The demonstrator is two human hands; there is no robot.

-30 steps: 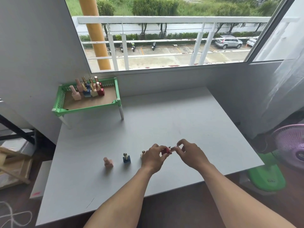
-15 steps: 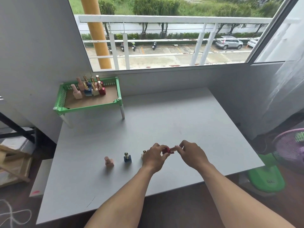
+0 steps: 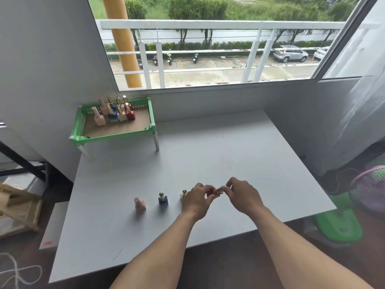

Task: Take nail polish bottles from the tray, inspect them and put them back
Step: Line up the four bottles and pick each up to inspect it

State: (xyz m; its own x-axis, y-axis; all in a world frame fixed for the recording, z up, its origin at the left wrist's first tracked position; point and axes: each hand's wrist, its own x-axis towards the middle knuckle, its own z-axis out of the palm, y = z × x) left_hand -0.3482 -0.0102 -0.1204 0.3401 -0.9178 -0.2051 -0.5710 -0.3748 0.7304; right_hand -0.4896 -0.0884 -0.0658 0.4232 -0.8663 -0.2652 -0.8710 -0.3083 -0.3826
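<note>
Currently, the fingertips of both hands are pinched shut on one red nail polish bottle, held tilted on its side above the grey table. The left hand grips the red body; the right hand grips the gold cap, which points toward 3 o'clock. The bottle lies between the two sets of fingertips, mostly covered by them.

At 9 o'clock from the left hand, three bottles stand upright on the table in a row:
- a bottle with a gold cap, just beside the left hand, body hidden;
- a blue bottle, further out;
- a pink bottle, furthest out.

At 11 o'clock, well apart from the hands, a green tray on white legs stands against the wall. Its remaining bottles are grouped upright in its far left part; the exact count cannot be determined.
</note>
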